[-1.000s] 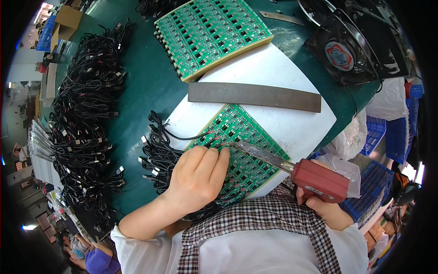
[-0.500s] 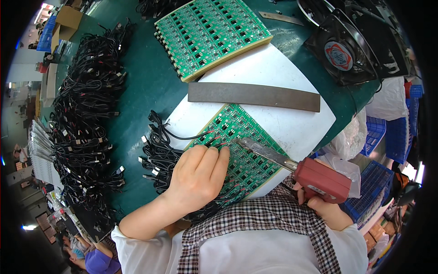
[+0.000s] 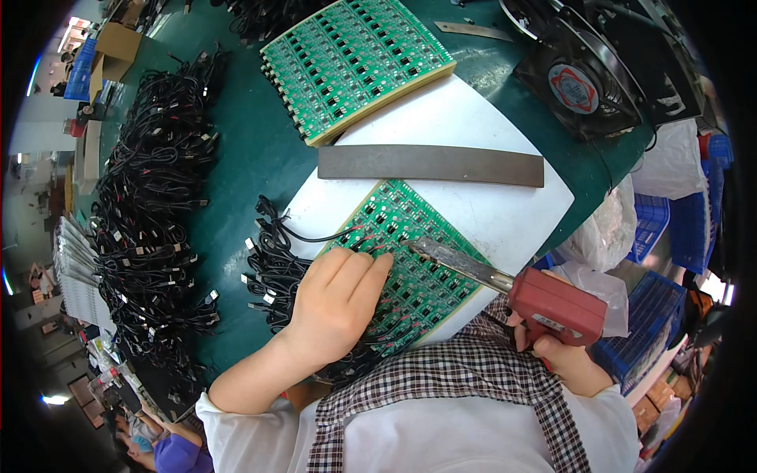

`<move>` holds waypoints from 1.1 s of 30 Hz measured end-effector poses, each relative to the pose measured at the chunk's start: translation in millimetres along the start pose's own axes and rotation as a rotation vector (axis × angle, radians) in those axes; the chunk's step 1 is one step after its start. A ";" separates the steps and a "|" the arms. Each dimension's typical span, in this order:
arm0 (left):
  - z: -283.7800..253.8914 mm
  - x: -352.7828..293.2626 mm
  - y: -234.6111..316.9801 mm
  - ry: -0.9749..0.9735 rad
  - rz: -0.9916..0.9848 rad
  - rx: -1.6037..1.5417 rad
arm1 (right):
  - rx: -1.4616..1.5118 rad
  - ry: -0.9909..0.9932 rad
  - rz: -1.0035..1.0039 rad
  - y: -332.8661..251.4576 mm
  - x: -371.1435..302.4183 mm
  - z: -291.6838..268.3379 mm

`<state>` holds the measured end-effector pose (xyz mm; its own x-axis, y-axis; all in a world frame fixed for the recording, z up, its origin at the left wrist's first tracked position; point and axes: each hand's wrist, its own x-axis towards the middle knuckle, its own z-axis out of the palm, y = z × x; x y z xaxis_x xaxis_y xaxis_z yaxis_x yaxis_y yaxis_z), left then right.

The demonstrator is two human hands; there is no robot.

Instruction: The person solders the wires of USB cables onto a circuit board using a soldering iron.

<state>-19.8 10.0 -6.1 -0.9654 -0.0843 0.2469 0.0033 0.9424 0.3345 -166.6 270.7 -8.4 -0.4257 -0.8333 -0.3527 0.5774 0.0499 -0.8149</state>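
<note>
A green circuit board panel lies at a slant in front of me, with black cables bunched along its left side. My left hand is closed over the board's left part, pinching a thin cable whose red wire end shows by the fingertips. Most of that cable is hidden under the hand. In my right hand is a soldering iron with a red, gun-shaped handle. Its long metal barrel points left, and the tip sits at the board, a little right of my left fingertips.
Behind the board, a brown flat bar lies across a white sheet. A stack of green circuit boards stands farther back. Many black cables are heaped at left. A black fan stands at back right, near blue crates.
The whole view has shifted slightly. My left hand stays pinched over the board, and the soldering iron tip keeps almost the same place on it.
</note>
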 end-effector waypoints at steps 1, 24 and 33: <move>-0.5 0.5 1.6 -0.003 0.002 0.003 | -0.024 -0.012 -0.007 0.5 -0.4 -1.7; -1.3 2.7 7.5 0.003 0.091 0.186 | -0.073 0.112 0.060 -3.2 -3.9 6.9; -10.0 1.7 11.4 -0.084 0.029 0.202 | -0.177 0.264 -0.101 11.0 -7.9 -3.6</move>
<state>-18.8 17.4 7.2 -0.9839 -0.0372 0.1747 -0.0132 0.9905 0.1369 -159.4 279.8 -16.3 -0.6537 -0.6686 -0.3545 0.4029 0.0890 -0.9109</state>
